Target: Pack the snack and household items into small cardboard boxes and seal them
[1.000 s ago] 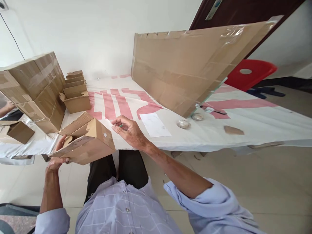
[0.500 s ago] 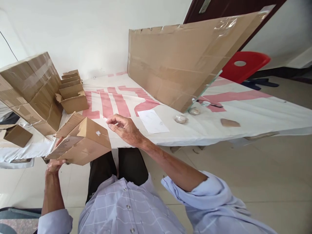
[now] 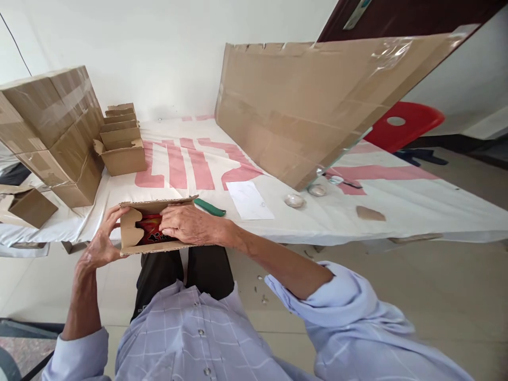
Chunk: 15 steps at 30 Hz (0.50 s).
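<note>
A small open cardboard box is held over the table's front edge, its opening turned towards me. Inside lies a red package with dark and white print. My left hand grips the box's left end, thumb and fingers around its walls. Across the right end, my right hand has curled fingers reaching into the opening; it covers that end flap and part of the package. Just beyond the box, a green object with a long rounded shape lies on the cloth, partly hidden.
Stacked taped cartons and several open small boxes stand at the left. A large cardboard sheet leans behind a white paper. Tape rolls and a cardboard scrap lie to the right.
The box has turned from tilted to level, and its opening with the red package now shows. My right hand has moved from above the table onto the box. The green object has come into view.
</note>
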Tool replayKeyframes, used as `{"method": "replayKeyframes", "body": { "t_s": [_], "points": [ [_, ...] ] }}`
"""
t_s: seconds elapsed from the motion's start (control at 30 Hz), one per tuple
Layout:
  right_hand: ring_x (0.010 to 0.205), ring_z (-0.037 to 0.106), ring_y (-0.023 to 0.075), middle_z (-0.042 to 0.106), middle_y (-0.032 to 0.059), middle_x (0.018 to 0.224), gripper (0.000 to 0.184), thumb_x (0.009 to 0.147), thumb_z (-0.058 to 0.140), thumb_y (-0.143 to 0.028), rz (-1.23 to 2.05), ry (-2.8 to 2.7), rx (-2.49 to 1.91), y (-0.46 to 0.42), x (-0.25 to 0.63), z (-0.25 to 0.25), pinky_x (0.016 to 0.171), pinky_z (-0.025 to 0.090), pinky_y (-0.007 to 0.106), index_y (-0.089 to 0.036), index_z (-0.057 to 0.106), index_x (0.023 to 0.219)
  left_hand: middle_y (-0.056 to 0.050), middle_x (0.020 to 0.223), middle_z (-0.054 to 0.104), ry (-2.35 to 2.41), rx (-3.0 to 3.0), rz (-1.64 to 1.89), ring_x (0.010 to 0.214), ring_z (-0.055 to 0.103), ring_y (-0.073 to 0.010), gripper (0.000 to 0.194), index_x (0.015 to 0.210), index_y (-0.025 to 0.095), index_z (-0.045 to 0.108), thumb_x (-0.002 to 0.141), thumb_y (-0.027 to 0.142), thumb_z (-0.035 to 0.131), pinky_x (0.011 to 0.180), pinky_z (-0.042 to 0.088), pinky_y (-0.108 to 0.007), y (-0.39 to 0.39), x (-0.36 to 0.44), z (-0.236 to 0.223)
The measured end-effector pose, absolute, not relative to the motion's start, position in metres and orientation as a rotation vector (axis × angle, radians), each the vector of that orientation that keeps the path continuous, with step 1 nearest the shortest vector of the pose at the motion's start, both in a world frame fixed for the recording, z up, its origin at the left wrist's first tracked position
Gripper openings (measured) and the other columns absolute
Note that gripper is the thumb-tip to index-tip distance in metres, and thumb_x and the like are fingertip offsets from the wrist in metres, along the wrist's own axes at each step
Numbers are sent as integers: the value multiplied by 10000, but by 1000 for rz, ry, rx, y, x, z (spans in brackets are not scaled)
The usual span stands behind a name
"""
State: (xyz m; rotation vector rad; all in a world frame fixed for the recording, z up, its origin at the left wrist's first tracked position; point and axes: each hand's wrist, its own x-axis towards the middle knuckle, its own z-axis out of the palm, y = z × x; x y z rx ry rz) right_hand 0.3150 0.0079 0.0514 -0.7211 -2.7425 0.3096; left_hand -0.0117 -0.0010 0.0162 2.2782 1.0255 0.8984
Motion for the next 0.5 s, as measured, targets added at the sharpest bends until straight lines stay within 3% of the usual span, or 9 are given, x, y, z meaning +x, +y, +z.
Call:
{"method": "replayKeyframes", "body": {
  "t_s": [0.17, 0.3, 0.37, 0.5],
  "points": [
    [996, 672, 272, 810, 142, 984, 266, 1122, 587, -248, -150, -2878, -1104, 1, 328, 58, 960, 453, 398, -153, 804, 1000, -162, 1672, 443, 1054, 2341, 898, 1544, 508, -434, 1019, 1660, 345, 476, 762, 438, 949, 1134, 630, -562, -8, -5, 23],
    [992, 710, 315, 792, 185, 1055, 182, 1078, 644, -236, -289, -2845, -1509, 0, 336, 58, 862, 454, 403, -136, 782, 1141, -151, 1679, 440, 1061, 2347, 889, 1564, 487, -434, 1018, 1666, 344, 462, 758, 378, 921, 1147, 623, -557, -11, 0, 25],
    [1052, 712, 342, 776, 207, 1169, 249, 1044, 689, -258, -265, -2884, -1545, 3, 333, 52, 844, 467, 406, -125, 757, 1243, -151, 1690, 431, 1066, 2340, 886, 1568, 486, -437, 1019, 1668, 343, 458, 757, 361, 915, 1155, 615, -558, -12, 5, 25],
    [1212, 669, 377, 714, 248, 1362, 547, 981, 731, -228, -159, -3009, -1328, 18, 321, 32, 951, 492, 440, -85, 633, 1500, -160, 1699, 413, 1060, 2323, 872, 1566, 492, -444, 1036, 1666, 344, 456, 751, 385, 941, 1161, 604, -567, -12, 11, 26]
  ]
}}
